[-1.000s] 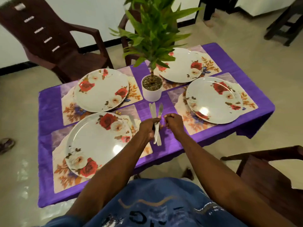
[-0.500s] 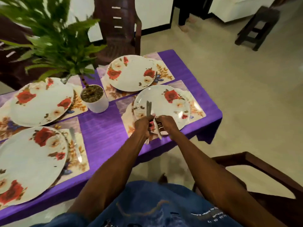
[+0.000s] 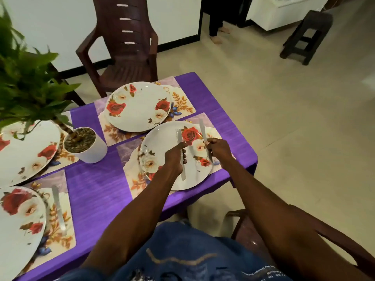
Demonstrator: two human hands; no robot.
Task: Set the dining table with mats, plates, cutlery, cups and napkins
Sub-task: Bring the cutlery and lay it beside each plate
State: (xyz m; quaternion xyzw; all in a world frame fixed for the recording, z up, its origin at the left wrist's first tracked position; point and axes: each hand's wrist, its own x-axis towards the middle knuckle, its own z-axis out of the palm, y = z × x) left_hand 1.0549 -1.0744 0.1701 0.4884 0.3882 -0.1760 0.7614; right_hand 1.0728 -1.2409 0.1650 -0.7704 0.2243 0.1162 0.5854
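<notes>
Centre frame, over the near-right plate [image 3: 162,159] on the table [image 3: 97,191]: your left hand [image 3: 174,159] pinches one knife [image 3: 181,155] mid-handle, your right hand [image 3: 218,149] pinches another knife [image 3: 203,134] likewise; both look thin, stiff, light, probably slick, so keep each grip narrow at mid-handle, off the blades.

head view, down over table [image 3: 97,199]

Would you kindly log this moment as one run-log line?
left hand: holds knife | right hand: holds second knife | both over near-right plate | stage: cutlery
</notes>
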